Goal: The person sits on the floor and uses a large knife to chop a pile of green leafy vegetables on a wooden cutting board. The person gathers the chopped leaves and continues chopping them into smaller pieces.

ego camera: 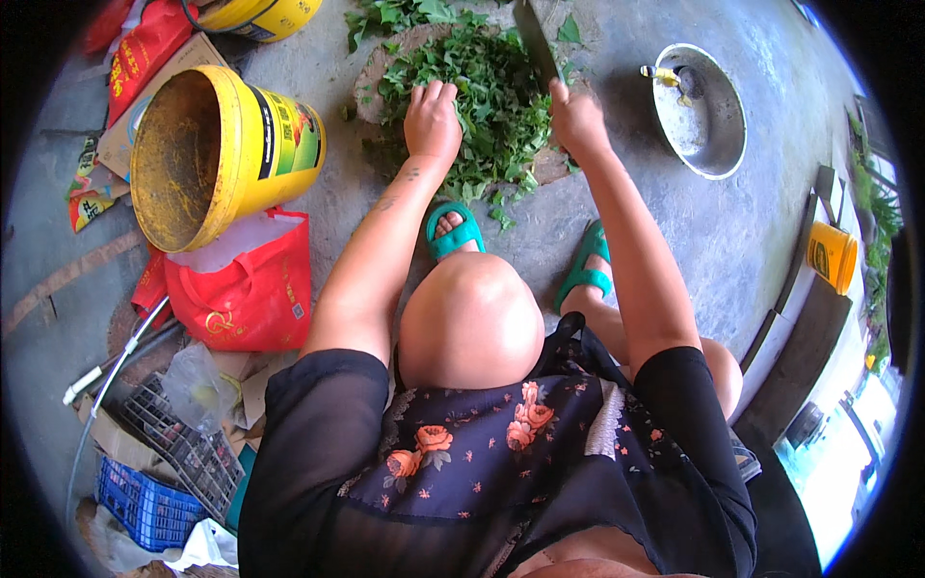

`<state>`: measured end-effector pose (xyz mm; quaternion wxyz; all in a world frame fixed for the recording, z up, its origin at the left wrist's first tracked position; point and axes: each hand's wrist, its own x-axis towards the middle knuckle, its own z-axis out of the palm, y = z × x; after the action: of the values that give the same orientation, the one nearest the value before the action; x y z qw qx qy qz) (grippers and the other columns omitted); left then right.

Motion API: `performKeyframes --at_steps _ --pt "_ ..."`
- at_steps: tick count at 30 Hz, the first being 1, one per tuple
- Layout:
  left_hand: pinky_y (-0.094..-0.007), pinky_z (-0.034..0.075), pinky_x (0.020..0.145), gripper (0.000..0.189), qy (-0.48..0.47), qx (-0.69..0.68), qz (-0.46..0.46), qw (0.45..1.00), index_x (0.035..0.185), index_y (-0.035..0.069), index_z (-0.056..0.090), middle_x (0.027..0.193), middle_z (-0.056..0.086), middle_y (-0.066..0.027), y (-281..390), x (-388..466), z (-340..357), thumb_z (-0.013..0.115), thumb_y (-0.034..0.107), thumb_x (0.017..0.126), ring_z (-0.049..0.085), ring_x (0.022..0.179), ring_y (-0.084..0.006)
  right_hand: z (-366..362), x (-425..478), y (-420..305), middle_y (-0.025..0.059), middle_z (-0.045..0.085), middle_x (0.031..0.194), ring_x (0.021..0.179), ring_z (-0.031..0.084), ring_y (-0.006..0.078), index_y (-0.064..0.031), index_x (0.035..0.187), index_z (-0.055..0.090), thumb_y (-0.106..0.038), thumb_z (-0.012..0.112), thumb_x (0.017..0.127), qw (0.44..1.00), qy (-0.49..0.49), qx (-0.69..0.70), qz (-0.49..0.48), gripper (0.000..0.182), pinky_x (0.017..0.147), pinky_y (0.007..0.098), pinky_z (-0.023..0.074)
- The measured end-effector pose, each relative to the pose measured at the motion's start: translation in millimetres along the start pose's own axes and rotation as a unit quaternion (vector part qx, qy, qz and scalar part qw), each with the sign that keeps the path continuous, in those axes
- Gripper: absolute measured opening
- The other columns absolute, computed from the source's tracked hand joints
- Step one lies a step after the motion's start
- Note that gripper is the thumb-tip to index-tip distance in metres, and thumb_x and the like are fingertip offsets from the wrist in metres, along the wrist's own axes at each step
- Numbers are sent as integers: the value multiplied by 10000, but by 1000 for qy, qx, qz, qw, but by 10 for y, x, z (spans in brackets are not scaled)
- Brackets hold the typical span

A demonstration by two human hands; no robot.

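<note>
A heap of chopped green leaves (491, 94) covers most of a round chopping block (372, 76) on the floor before me. My left hand (433, 119) rests at the heap's left side with its fingers curled over the leaves; what lies under them is hidden. In my right hand (578, 119) is the handle of a cleaver (536, 40), its dark blade pointing away from me at the right of the heap. The blade's lower edge is partly lost among the leaves. More cut leaves (502, 209) lie scattered on the concrete near my foot.
A yellow bucket (289, 152) lies tipped at left, above a red bag (267, 303). Uncut leaves (412, 14) lie beyond the block. A metal basin (712, 108) holding a yellow-handled tool (661, 74) stands at right. Crates (148, 502) and a pale pipe (108, 379) are lower left.
</note>
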<state>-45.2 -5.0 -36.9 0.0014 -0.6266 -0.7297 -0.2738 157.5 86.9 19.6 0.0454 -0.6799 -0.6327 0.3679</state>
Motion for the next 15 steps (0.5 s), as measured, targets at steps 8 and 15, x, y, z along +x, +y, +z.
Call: performKeyframes --at_steps 8,15 --pt "-431 496 882 325 -41 -5 -13 999 1052 46 642 1086 615 -113 62 -24 -27 572 -69 757 554 1036 -358 97 -162 242 341 662 923 964 639 502 53 918 632 -510 403 1011 999 26 -16 -11 615 889 549 485" --pt "-429 492 905 299 -56 11 -13 998 1028 39 652 1142 605 -98 87 -72 -21 592 -64 754 552 1065 -351 216 -384 525 280 690 976 968 646 484 16 974 686 -542 437 987 998 54 -37 -1 612 874 501 504"
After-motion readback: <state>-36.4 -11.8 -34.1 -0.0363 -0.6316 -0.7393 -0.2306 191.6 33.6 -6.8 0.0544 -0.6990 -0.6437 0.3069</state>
